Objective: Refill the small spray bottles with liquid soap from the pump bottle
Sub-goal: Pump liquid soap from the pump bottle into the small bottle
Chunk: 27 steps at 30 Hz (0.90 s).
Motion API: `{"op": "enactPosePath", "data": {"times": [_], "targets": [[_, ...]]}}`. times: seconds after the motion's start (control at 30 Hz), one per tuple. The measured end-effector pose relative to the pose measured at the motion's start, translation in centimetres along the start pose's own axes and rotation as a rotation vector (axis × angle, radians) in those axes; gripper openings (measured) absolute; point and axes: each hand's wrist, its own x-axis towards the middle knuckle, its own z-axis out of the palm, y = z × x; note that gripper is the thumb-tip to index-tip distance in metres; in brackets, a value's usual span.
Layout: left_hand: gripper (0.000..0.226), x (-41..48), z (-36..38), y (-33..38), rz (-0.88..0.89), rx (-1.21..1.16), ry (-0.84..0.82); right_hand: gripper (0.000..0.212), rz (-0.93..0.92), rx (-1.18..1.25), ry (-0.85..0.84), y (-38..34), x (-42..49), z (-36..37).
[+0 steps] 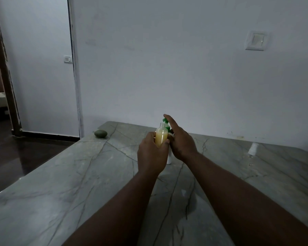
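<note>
Small spray bottle [161, 137] is gripped upright in the left hand [152, 155], with the fingers curled round its lower body. The neck is uncapped. Cloudy yellow liquid is noted up to the shoulder. The mouth is held just beside the green pump head [165, 121] of the white pump bottle [169, 158], which is stood on the marble table [78, 174] behind both hands. Right hand [182, 142] is spread, with the index finger laid straight over the pump head. Pump bottle contents cannot be told. A white cap [253, 148] is seen well apart to the right.
</note>
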Motion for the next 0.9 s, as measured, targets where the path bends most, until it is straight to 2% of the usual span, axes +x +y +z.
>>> {"op": "enactPosePath", "data": {"times": [0.33,0.67,0.9], "targets": [[0.029,0.02,0.06,-0.13,0.001,0.015,-0.005,0.055,0.005,0.004,0.022,0.14,0.14,0.36],[0.029,-0.04,-0.03,-0.07,0.002,0.008,-0.007,0.067,-0.008,-0.005,0.005,0.20,-0.02,0.04],[0.029,-0.01,0.04,-0.14,0.001,-0.005,-0.007,0.060,0.003,0.019,0.003,0.22,0.08,0.12]]}}
